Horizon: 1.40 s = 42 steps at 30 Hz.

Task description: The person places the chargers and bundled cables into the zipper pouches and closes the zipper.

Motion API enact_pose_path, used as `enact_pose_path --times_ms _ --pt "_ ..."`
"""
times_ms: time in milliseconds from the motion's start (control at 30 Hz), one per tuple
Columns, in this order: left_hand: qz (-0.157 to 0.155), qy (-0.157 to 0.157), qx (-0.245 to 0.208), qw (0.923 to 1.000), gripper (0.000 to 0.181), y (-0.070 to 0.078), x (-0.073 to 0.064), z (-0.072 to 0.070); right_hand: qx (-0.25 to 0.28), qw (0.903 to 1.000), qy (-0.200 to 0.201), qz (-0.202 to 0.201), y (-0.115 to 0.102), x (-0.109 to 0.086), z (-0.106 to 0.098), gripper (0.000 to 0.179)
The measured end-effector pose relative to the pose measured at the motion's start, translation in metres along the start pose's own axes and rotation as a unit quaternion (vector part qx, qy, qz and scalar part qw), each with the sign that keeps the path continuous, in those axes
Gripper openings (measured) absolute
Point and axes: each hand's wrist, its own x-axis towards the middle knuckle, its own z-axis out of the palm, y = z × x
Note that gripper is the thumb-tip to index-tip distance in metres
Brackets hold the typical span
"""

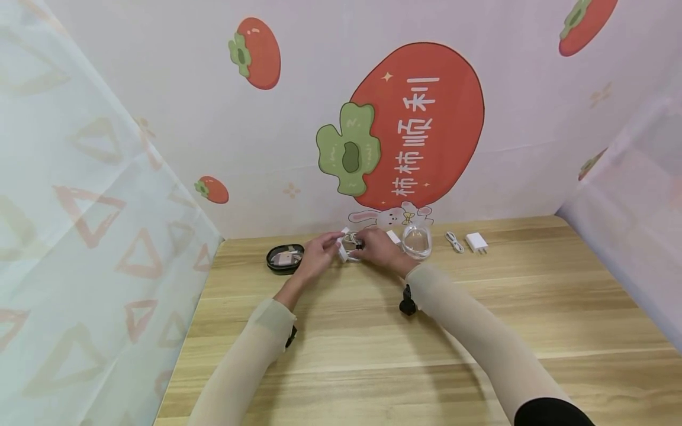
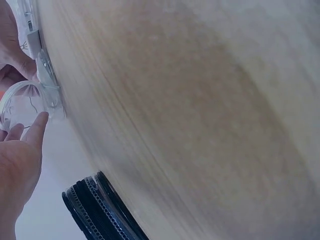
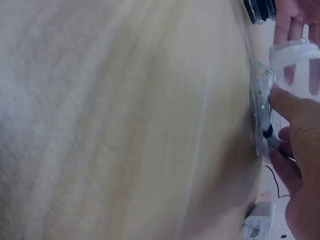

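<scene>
A white coiled cable (image 1: pixel 342 249) stands between the two hands at the back of the table. The left hand (image 1: pixel 318 255) holds its left side, fingers reaching along the coil (image 2: pixel 19 90) in the left wrist view. Close by on the right, the right hand (image 1: pixel 379 247) pinches a clear plastic pouch (image 3: pixel 261 107) between thumb and fingers. A small dark part (image 3: pixel 268 131) shows at this pouch in the right wrist view. The pouch's other contents are too blurred to tell.
Left of the hands lies a black oval case (image 1: pixel 285 258) with small items under its clear top. To the right are a clear-wrapped coil (image 1: pixel 417 242), a tied white cable (image 1: pixel 454 242) and a white charger plug (image 1: pixel 476 242). A printed backdrop (image 1: pixel 298 130) rises behind the table.
</scene>
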Motion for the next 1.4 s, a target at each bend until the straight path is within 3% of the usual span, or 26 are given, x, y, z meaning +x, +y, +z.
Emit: enact_pose_path --times_ms 300,533,767,1200,1400 --pt "0.009 0.002 0.004 1.0 0.035 -0.001 0.001 0.001 0.012 0.9997 0.003 0.021 -0.003 -0.005 -0.006 0.053" --pt "0.012 0.0 0.008 0.9999 0.035 -0.001 0.003 0.002 0.041 0.9991 0.008 -0.005 -0.002 -0.007 -0.012 0.053" --pt "0.015 0.002 -0.001 0.9999 0.035 0.0 0.003 0.005 0.068 0.997 -0.033 0.01 0.001 -0.009 -0.018 0.059" --pt "0.008 0.014 0.016 0.9997 0.035 0.003 0.005 0.008 0.091 0.9945 -0.05 0.011 0.016 -0.016 -0.03 0.074" --pt "0.006 0.013 0.012 0.9998 0.035 0.005 0.005 0.009 0.076 0.9955 -0.056 0.007 0.021 -0.018 -0.039 0.077"
